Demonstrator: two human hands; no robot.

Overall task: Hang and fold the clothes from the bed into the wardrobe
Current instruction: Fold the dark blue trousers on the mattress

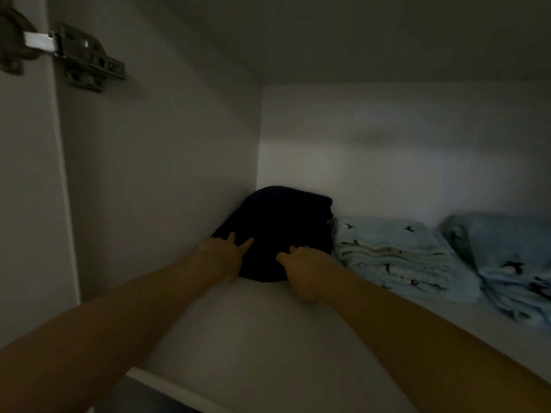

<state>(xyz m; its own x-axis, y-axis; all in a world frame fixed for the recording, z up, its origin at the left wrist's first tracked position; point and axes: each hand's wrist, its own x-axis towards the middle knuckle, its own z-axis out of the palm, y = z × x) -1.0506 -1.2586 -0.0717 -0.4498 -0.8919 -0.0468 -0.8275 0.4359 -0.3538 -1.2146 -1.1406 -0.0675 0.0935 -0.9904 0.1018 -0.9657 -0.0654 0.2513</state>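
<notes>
A folded dark navy garment (pixel 283 222) lies in the back left corner of a white wardrobe shelf (pixel 253 329), against the left wall. My left hand (pixel 222 250) rests on its front left edge with fingers stretched out over the cloth. My right hand (pixel 301 263) touches the front right edge, its fingers bent over the fabric. Both forearms reach in from the bottom of the view. The light is dim.
Right of the dark garment lies a folded light blue patterned fabric (pixel 393 254), and a second rumpled light blue piece (pixel 504 257) sits further right. A metal door hinge (pixel 77 55) is fixed on the left wardrobe panel at the top.
</notes>
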